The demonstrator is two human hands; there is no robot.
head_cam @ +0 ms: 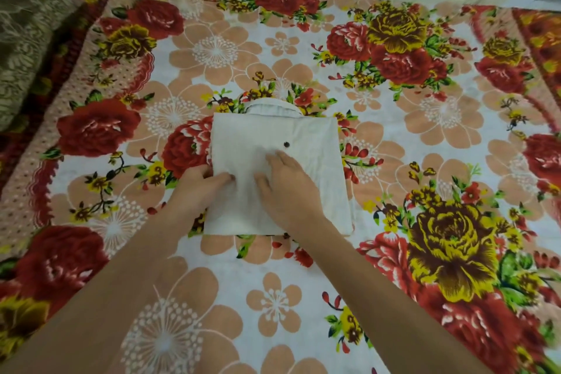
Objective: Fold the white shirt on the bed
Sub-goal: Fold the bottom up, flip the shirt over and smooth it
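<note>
The white shirt lay mid-bed as a compact rectangle, collar away from you; your right hand pressed flat and open on its centre; your left hand curled over its left edge, grip unclear

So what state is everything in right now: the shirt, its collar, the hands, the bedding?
White shirt: folded into a compact rectangle, lying flat on the bedsheet.
Collar: sticking out past the far edge.
Dark button: showing on top.
Left hand: at the shirt's left edge, fingers on the cloth.
Right hand: flat, palm down, pressing the shirt.
Floral bedsheet: spread flat.
Pillow: at the far left.
</note>
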